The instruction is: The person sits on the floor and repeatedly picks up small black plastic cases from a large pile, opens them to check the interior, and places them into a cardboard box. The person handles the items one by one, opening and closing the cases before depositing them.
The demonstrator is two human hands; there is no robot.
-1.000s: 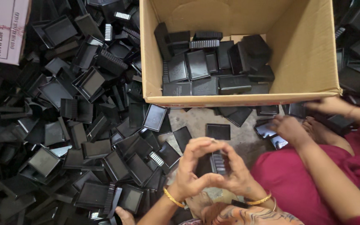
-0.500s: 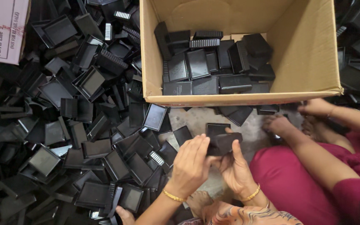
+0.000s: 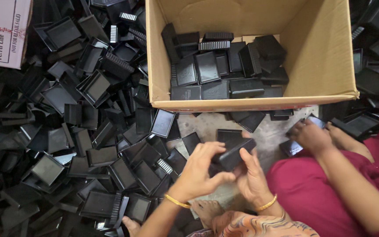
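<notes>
The black plastic case [image 3: 235, 153] sits between your two hands, just below the near wall of the cardboard box [image 3: 251, 104], its long axis tilted up toward the right. Your right hand [image 3: 253, 177] clasps it from beneath, fingers closed on its lower edge; your left hand [image 3: 200, 169] closes over its left end (thumb underneath). The box opening lies straight ahead of the case, nearer your right hand. A co-worker's hand [image 3: 310, 136] works among loose cases [image 3: 88, 131] to the right.
</notes>
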